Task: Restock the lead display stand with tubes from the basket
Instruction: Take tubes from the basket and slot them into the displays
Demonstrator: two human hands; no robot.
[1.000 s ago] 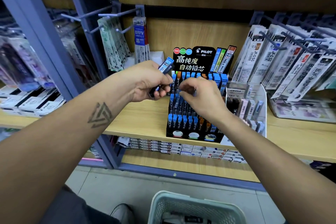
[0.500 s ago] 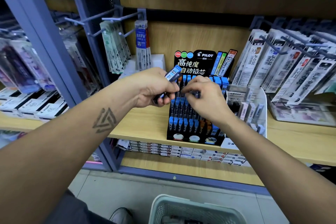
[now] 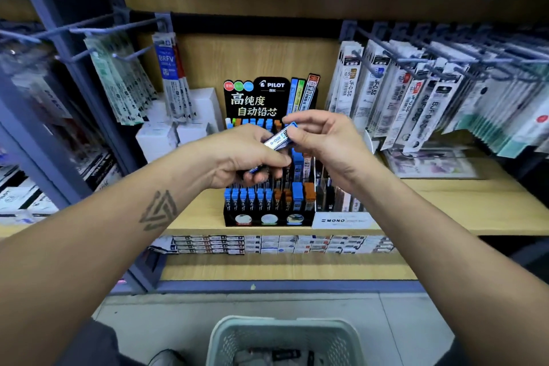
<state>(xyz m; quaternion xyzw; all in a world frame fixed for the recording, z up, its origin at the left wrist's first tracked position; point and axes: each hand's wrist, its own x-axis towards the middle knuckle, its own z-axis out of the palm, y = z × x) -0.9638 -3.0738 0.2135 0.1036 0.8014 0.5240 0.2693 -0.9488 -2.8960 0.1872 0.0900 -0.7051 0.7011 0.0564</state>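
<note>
The pale green mesh plastic basket (image 3: 283, 339) sits low on the floor. Above it, the left hand (image 3: 240, 157) clenches spare tubes, while the right hand (image 3: 322, 140) pinches one blue-capped lead tube (image 3: 280, 138). It should go cap-up into a matching blue row of the black Pilot display stand (image 3: 269, 181).

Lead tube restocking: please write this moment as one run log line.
left hand: grips tubes | right hand: pinches lead tube top | place: above display stand | basket: on floor below
</note>
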